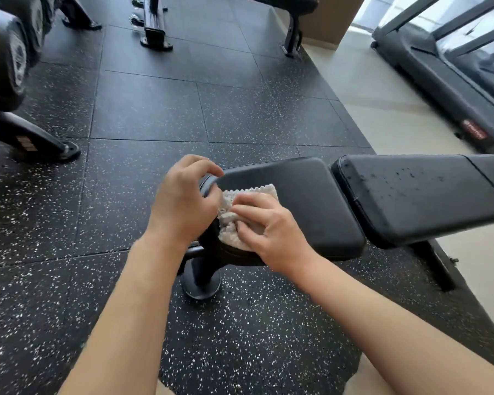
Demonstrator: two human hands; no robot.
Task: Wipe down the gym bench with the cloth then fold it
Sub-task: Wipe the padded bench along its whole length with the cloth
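Note:
A black padded gym bench (311, 201) runs from the middle of the view to the right, its seat pad nearest me and its longer back pad (422, 192) beyond a gap. A small white cloth (253, 191) with a zigzag edge lies bunched on the seat pad's left end. My right hand (268, 228) lies on top of the cloth with its fingers curled into it. My left hand (184, 196) is at the pad's left tip, fingers bent over the edge and touching the cloth's left side. Much of the cloth is hidden under both hands.
The bench's front foot (201, 283) stands on black speckled rubber flooring (154, 115). Another bench's leg (37, 142) is at the left, equipment frames (154, 27) at the top, and a treadmill (451, 81) on pale floor at the upper right.

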